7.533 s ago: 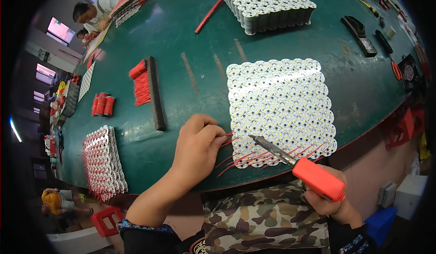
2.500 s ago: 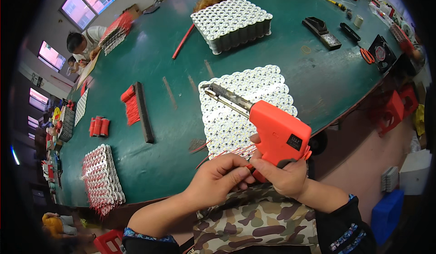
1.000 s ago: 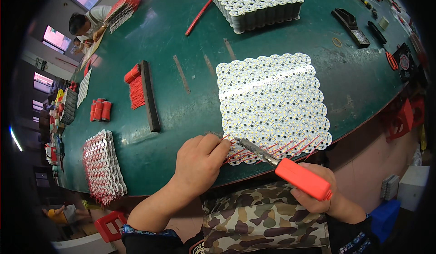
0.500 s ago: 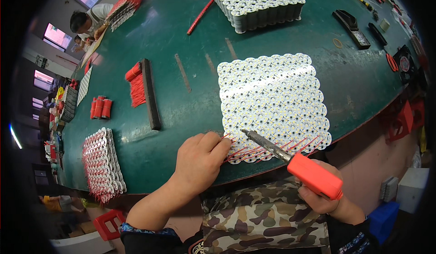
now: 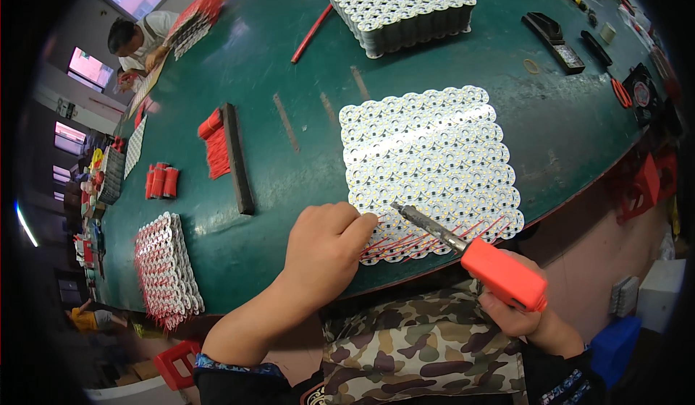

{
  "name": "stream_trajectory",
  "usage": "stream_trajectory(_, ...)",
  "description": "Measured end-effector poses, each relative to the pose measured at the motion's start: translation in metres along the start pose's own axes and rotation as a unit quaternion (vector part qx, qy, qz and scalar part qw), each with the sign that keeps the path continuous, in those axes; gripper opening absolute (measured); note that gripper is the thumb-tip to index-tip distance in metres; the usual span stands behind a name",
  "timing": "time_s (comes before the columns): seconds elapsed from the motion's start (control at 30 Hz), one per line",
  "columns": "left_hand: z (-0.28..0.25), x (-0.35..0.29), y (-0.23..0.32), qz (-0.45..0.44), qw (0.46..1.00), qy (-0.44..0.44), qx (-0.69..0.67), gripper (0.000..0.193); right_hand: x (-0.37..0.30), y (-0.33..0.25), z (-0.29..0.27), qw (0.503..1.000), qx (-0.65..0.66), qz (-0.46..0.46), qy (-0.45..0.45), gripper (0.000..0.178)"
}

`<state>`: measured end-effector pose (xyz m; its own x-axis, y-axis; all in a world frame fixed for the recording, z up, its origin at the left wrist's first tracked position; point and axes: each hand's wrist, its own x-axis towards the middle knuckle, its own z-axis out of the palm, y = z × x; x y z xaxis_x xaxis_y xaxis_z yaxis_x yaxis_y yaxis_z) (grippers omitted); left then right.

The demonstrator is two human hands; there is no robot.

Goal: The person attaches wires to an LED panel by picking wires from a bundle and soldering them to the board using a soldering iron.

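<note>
In the head view, a broad green counter (image 5: 579,137), glossy in patches, scuffed and marked with brownish streaks. On it, near centre, a scalloped white circuit sheet (image 5: 427,155) lying flat, with red wires (image 5: 434,241) slanting across its near rows. At its left edge, the left hand (image 5: 322,244), fingers pressed together, pinching a thin red wire (image 5: 381,219) mostly hidden by them. From the near right, the right hand (image 5: 512,312) wrapped around a red soldering iron (image 5: 503,275), tip over the sheet's near left part; contact impossible to tell. Farther left, a dark bar (image 5: 237,162) beside a red wire bundle (image 5: 217,152), then red rolls (image 5: 161,181) and, nearer, a pile of wired sheets (image 5: 168,271). At the far side, a thick stack of white sheets (image 5: 402,3); far right, a black tray (image 5: 554,41) and orange-handled scissors (image 5: 616,88). Far left, a co-worker (image 5: 148,36) bent over work, beneath a bright window (image 5: 132,1). Off the near right edge, a pinkish floor (image 5: 579,246) with red stools (image 5: 646,183) and a blue box (image 5: 615,351).
</note>
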<state>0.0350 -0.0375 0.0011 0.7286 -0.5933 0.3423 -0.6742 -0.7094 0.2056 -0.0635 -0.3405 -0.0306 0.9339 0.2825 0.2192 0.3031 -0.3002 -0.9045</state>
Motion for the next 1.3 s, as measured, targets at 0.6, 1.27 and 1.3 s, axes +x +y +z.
stream_trajectory(0.6,0.005,0.004,0.0,0.007,0.999,-0.049,0.022,0.028,-0.008,0.019,0.006,0.995,-0.058,-0.077,-0.007,0.068)
stream_trajectory(1.27,0.002,0.006,0.002,0.007,0.998,-0.064,0.023,0.027,-0.019,0.016,0.006,0.997,-0.033,-0.046,0.054,0.057)
stream_trajectory(1.3,0.002,0.005,0.0,0.002,0.999,-0.049,0.004,0.026,-0.019,0.016,0.006,0.997,-0.032,-0.045,0.057,0.057)
